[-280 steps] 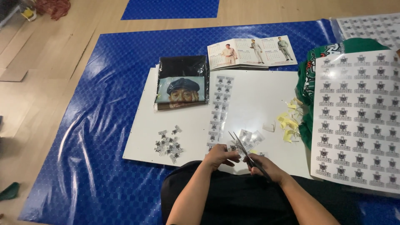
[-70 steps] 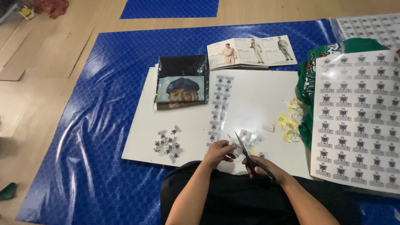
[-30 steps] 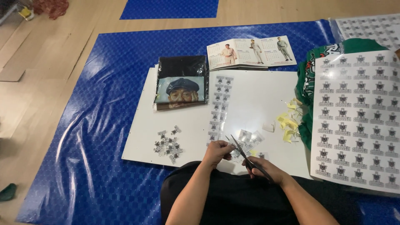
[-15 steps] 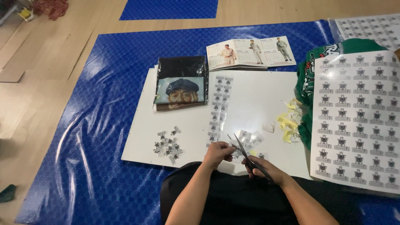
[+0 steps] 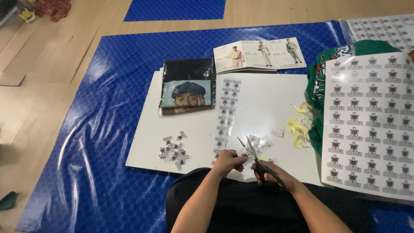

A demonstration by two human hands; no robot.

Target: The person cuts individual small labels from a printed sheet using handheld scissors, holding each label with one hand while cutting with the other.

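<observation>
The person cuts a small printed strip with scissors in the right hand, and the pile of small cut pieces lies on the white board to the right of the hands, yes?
Not quite. In the head view the pile of small cut pieces lies on the white board to the left of the hands, not the right. The rest holds: the right hand works the scissors on a small printed strip held by the left hand.

Scissors (image 5: pixel 253 156) blades now open on sticker strip (image 5: pixel 254 146); were closed 9s ago.

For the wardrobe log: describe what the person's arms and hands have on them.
Both forearms are bare to the frame's bottom edge, with no sleeve in view. The left hand and the right hand wear no gloves. No watch, ring or bracelet can be made out.
</observation>
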